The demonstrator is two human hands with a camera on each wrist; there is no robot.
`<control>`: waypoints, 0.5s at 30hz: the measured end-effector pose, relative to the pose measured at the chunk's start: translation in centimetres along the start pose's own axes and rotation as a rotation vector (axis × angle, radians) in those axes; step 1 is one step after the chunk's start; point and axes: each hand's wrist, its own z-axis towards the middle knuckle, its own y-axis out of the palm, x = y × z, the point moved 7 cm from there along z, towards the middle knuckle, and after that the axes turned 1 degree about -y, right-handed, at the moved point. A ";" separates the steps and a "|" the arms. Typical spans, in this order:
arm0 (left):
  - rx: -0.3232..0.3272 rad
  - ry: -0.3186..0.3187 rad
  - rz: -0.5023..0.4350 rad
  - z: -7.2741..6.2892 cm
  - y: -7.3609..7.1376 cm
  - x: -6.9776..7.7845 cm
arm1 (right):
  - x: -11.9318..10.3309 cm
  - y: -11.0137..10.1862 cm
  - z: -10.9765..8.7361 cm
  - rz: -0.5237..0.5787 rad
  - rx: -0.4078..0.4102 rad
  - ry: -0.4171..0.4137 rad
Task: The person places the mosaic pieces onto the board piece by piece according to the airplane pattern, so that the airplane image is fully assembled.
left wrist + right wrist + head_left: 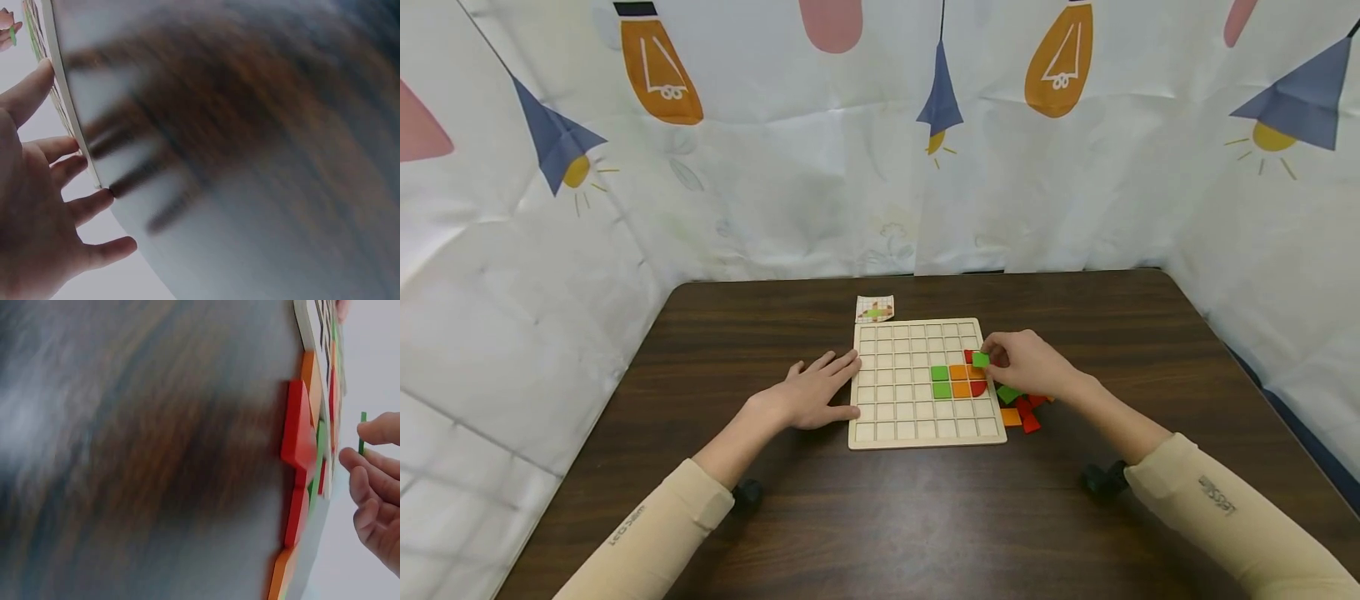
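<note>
A pale wooden grid board [895, 423] lies flat on the table. Set into its right half are green, orange and red tiles, among them a green tile [941, 390], an orange tile [960, 389] and a rounded red tile [977, 388]. The right hand [1026, 360] pinches a green square tile [981, 359] between thumb and fingers, above the board's right edge; the right wrist view shows this tile [363, 433] edge-on. With fingers spread, the left hand [812, 396] touches the board's left edge, as the left wrist view also shows.
Loose red tiles [1028, 417], an orange tile [1011, 417] and a green tile [1007, 394] lie beside the board's right edge, under the right forearm. A small pattern card [875, 309] rests behind the board. A printed curtain [820, 192] hangs behind the dark table [895, 517].
</note>
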 end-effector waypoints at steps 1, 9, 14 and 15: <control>0.001 0.002 -0.005 0.0 0.0 0.0 | -0.2 0.1 0.1 0.004 0.002 -0.004; -0.002 -0.003 -0.037 0.2 0.0 -0.1 | -1.7 1.2 0.8 0.016 0.006 -0.057; -0.005 -0.002 -0.049 0.0 -0.1 -0.1 | -2.4 1.7 1.4 0.073 -0.007 -0.056; -0.004 0.001 -0.050 0.1 -0.1 -0.1 | -2.5 1.8 1.5 0.088 -0.010 -0.056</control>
